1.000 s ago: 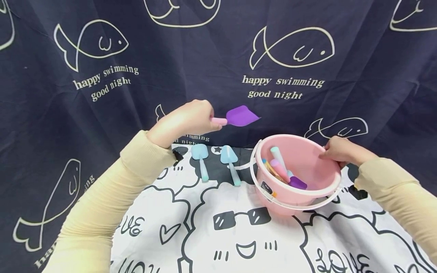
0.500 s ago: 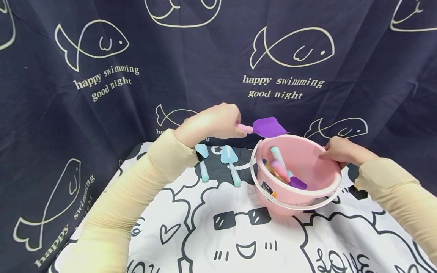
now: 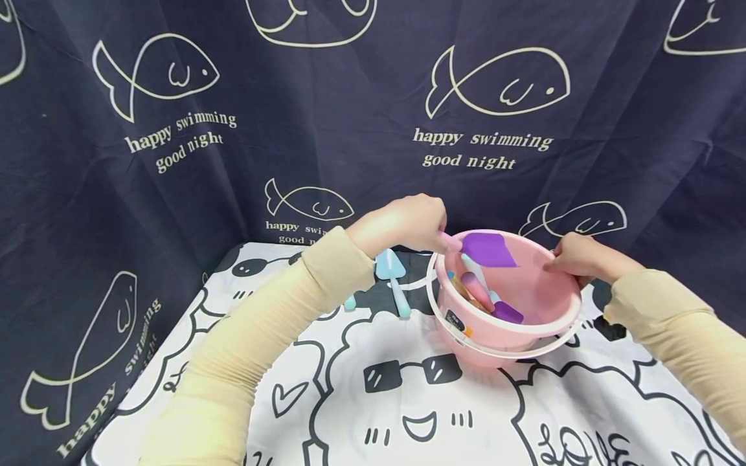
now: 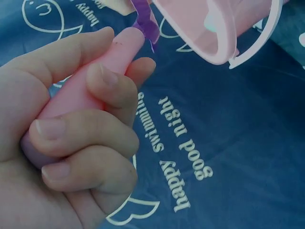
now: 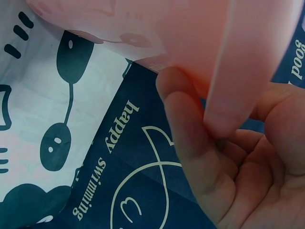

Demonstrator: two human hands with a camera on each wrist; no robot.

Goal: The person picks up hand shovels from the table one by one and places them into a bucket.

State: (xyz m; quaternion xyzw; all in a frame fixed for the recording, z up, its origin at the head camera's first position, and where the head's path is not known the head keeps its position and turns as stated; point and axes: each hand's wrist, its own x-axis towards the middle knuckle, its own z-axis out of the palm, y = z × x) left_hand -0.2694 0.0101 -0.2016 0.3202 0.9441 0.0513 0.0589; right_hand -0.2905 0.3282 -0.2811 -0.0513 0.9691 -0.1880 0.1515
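"happy swimming good night" stands repeatedly on the dark blue curtain [image 3: 361, 129]; "love" is on the white cloth [image 3: 484, 433]; the pink bucket [image 3: 495, 356] bears a black label [image 3: 454, 319], too small to read

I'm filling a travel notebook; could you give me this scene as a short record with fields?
Bucket: pink, several tools inside
Left hand: grips the shovel by its pink handle
Shovel: purple blade overlapping the bucket's opening in the head view
Right hand: holds the bucket's rim
On the cloth: light blue trowel, turquoise handle end beside the left sleeve
Backdrop: dark blue, fish drawings
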